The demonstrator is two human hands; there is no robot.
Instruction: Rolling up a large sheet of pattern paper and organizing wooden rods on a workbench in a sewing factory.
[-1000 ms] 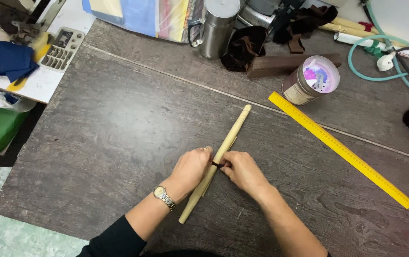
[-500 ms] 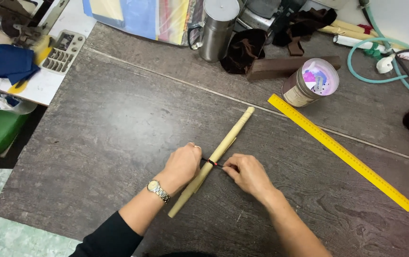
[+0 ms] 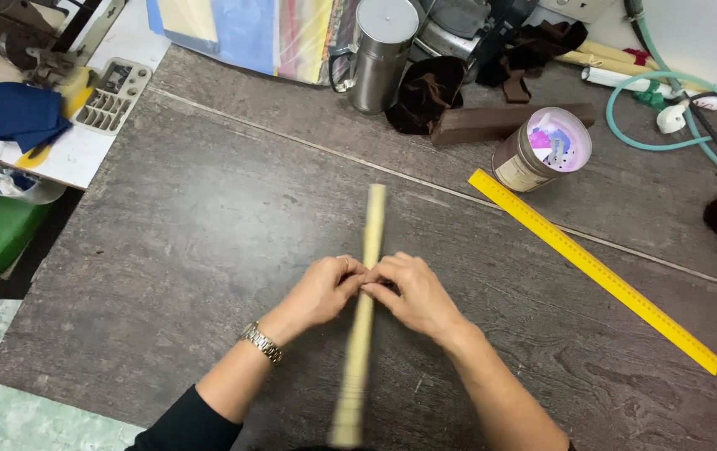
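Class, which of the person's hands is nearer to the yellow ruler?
Right. The right hand lies on the ruler's side of the stick; the left hand is beyond it.

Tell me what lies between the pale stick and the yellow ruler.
Head view: only bare dark tabletop lies between the pale stick and the yellow ruler.

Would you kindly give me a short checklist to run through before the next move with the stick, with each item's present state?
1. Both hands on the stick: ok. The left hand and right hand meet at the middle of the pale wooden stick.
2. Stick sharp enough to judge its surface: not ok, it is blurred.
3. Small thing pinched at the fingertips: cannot tell, the hands hide it.
4. Yellow ruler apart from the stick: ok, it lies flat to the right.
5. Open tin upright: ok.
6. Bare dark table around the hands: ok.
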